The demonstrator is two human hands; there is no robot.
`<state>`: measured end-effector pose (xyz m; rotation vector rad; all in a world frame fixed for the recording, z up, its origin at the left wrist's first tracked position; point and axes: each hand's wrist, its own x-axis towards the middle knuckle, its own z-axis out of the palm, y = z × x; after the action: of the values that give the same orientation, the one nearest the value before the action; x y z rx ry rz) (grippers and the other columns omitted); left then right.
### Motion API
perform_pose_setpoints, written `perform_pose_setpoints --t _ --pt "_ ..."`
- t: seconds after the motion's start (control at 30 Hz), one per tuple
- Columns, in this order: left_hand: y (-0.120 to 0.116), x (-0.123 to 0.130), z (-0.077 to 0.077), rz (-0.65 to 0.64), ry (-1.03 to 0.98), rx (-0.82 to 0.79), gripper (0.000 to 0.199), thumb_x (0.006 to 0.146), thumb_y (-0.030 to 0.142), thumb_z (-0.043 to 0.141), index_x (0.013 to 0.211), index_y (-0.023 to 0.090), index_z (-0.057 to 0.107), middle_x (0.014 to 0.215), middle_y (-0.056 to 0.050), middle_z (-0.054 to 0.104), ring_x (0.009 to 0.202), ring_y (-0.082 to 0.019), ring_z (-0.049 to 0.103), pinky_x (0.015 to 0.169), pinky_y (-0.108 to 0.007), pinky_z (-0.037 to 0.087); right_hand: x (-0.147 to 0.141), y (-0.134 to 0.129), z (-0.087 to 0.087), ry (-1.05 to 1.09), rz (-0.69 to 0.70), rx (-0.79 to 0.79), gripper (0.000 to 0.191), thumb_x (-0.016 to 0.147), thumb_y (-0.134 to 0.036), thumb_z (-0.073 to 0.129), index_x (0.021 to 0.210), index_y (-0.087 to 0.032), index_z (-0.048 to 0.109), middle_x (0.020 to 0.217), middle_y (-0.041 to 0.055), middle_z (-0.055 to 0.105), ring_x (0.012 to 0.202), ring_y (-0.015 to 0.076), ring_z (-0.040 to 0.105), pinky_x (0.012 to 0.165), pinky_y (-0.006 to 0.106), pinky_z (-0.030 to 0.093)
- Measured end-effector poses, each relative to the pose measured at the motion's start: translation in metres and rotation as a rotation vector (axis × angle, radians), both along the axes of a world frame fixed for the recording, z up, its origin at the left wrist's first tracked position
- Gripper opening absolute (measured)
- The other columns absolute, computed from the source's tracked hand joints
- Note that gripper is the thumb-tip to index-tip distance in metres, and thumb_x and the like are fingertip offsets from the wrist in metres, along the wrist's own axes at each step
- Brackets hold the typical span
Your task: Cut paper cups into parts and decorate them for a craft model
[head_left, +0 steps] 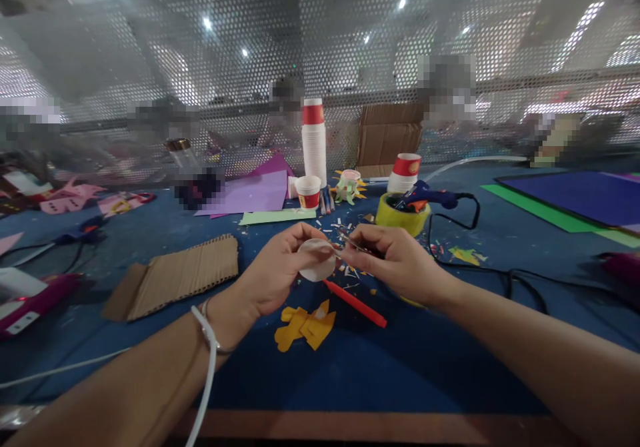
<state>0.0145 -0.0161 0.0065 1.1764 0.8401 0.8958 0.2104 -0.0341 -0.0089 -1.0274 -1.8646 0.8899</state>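
Over the middle of the table, my left hand [280, 260] pinches a small round white paper piece [316, 268], fingers behind it and thumb across its front. Whether it is a flat disc or a cup's end I cannot tell. My right hand [395, 260] is closed on a thin metal tool [353, 239], its tip close to the white piece; most of it is hidden by the fingers. Below the hands lie an orange-red marker [357, 303] and several cut yellow paper pieces [306, 325]. White and yellow scraps [350, 272] are scattered around them.
Corrugated cardboard [185, 270] lies left. Behind stand stacked paper cups [314, 147], a red-and-white cup [308, 193] and a paper-petalled cup [349, 185]. A blue glue gun [430, 197] rests on a yellow tape roll [387, 217], its black cable [475, 268] running right. Perforated metal screen [240, 33] behind.
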Motion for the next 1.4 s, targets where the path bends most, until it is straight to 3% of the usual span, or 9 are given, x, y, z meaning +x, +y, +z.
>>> perform_pose_setpoints --t 0.17,0.47,0.67,0.97,1.4 --pt "0.005 -0.003 -0.001 0.106 -0.107 0.013 0.031 0.067 0.024 0.090 0.082 0.015 0.065 0.078 -0.001 0.075 0.068 -0.010 0.065 0.063 -0.020 0.048 0.001 0.000 0.001 0.018 -0.055 0.051 0.038 0.096 -0.055 0.052 0.081 -0.019 0.054 0.072 -0.0025 0.047 0.063 0.0116 0.040 0.055 0.027 0.031" --pt "0.000 -0.003 0.003 0.045 -0.158 0.133 0.023 0.072 0.017 0.086 0.080 0.018 0.064 0.094 -0.002 0.078 0.083 -0.013 0.070 0.075 -0.025 0.054 -0.001 -0.005 0.002 -0.093 -0.106 0.100 0.039 0.097 -0.055 0.050 0.079 -0.020 0.053 0.068 -0.0033 0.045 0.061 0.0119 0.040 0.055 0.028 0.031" --pt "-0.002 -0.004 0.005 0.090 -0.168 0.193 0.025 0.070 0.016 0.087 0.078 0.017 0.063 0.093 -0.002 0.077 0.081 -0.012 0.069 0.072 -0.023 0.054 0.000 -0.008 0.004 -0.113 -0.115 0.122 0.036 0.095 -0.053 0.053 0.082 -0.021 0.052 0.068 -0.0037 0.046 0.060 0.0117 0.041 0.055 0.028 0.032" --pt "-0.003 -0.004 0.004 0.014 -0.190 0.174 0.028 0.070 0.011 0.085 0.081 0.019 0.060 0.090 0.001 0.073 0.081 -0.011 0.068 0.073 -0.022 0.053 0.002 -0.009 0.004 -0.179 -0.104 0.169 0.035 0.096 -0.051 0.053 0.083 -0.019 0.056 0.070 -0.0017 0.052 0.062 0.0122 0.045 0.056 0.028 0.034" --pt "-0.006 -0.003 0.002 0.042 -0.120 0.337 0.036 0.071 0.010 0.083 0.083 0.020 0.051 0.087 0.003 0.066 0.080 -0.010 0.063 0.073 -0.022 0.052 0.003 -0.011 0.002 -0.242 -0.125 0.272 0.035 0.096 -0.052 0.054 0.083 -0.020 0.056 0.060 -0.0044 0.049 0.051 0.0098 0.039 0.050 0.025 0.032"
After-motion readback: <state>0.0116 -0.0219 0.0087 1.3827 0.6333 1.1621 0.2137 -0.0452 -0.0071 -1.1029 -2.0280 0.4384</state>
